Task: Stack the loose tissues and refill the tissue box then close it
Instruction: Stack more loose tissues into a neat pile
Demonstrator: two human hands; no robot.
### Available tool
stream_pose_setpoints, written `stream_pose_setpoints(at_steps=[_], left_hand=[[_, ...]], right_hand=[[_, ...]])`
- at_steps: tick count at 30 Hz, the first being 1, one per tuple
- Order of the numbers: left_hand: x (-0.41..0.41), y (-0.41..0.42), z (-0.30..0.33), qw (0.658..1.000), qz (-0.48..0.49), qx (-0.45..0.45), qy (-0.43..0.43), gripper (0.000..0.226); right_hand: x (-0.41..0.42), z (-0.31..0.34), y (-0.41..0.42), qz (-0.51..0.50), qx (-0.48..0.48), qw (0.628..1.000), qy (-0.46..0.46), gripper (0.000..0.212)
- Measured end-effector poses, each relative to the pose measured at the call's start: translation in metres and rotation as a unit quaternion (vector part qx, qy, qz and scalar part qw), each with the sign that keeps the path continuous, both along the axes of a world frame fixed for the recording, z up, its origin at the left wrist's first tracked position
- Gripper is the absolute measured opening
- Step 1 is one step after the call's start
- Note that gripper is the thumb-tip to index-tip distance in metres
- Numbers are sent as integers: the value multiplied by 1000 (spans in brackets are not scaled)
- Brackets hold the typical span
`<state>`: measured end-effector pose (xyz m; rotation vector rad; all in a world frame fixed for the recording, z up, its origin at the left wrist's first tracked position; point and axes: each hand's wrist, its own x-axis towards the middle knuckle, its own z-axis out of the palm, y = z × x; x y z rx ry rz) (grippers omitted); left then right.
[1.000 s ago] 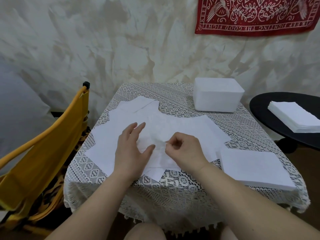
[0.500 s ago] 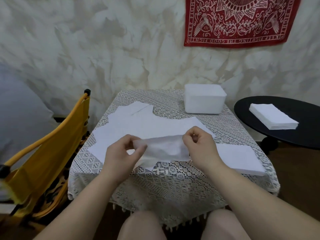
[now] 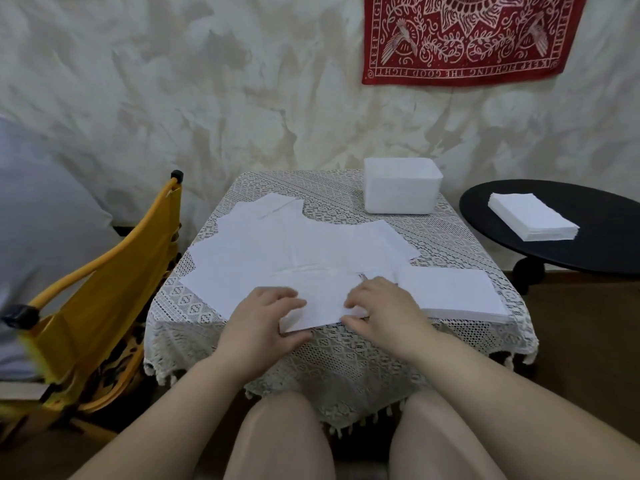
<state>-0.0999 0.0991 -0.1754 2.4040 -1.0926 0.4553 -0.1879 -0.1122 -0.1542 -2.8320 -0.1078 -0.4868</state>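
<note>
Now a flat white tissue (image 3: 320, 303) under left hand (image 3: 261, 315); right hand (image 3: 379, 311).

A cream lace tablecloth with a woven geometric pattern (image 3: 450, 237) is strewn with plain white loose paper tissues (image 3: 277, 251), and a white rectangular tissue box (image 3: 401, 190) sits there too. A dark red bandana printed with pale birds and vines (image 3: 467, 36) hangs on the mottled off-white wall. A mustard-yellow canvas chair (image 3: 104, 289) and a glossy black round side table (image 3: 606, 230) flank it.
</note>
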Motion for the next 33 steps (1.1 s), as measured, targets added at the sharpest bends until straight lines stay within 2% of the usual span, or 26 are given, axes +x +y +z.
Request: stream_pose_setpoints(at_steps=[2, 5, 7, 9, 12, 15, 19, 21, 23, 26, 29, 33], left_hand=[[-3, 4, -2, 1000, -7, 15, 2, 31], [-3, 9, 2, 1000, 11, -13, 6, 9], [-2, 10, 9, 999, 25, -31, 22, 15], [1, 10, 18, 995, 44, -76, 46, 11], [1, 2, 34, 983, 84, -134, 97, 6], [2, -20, 53, 970, 87, -176, 147, 15], [5, -70, 85, 957, 68, -244, 142, 14], [0, -98, 96, 952, 43, -270, 137, 9], [-10, -122, 95, 959, 2, -260, 114, 8], [-27, -147, 68, 975, -48, -190, 102, 12], [-39, -155, 34, 985, -56, -109, 119, 14], [-44, -153, 13, 991, -52, -56, 112, 18]], right_hand=[[-1, -3, 0, -3, -8, 999, 32, 30], [-1, -2, 0, -18, -11, 999, 48, 32], [-1, -2, -2, -27, -15, 999, 42, 27], [-2, 2, -4, -38, -19, 999, 20, 22], [-2, 13, -12, -57, 45, 997, -22, 19], [0, 33, -25, -75, 109, 988, -77, 17], [-5, 65, -58, -128, 150, 966, -167, 8], [-16, 80, -79, -145, 119, 954, -236, 4], [-34, 83, -101, -142, 60, 950, -273, 6], [-63, 59, -130, -127, 2, 964, -232, 11], [-86, 21, -144, -128, -12, 976, -176, 14], [-97, -6, -148, -126, -20, 980, -151, 15]])
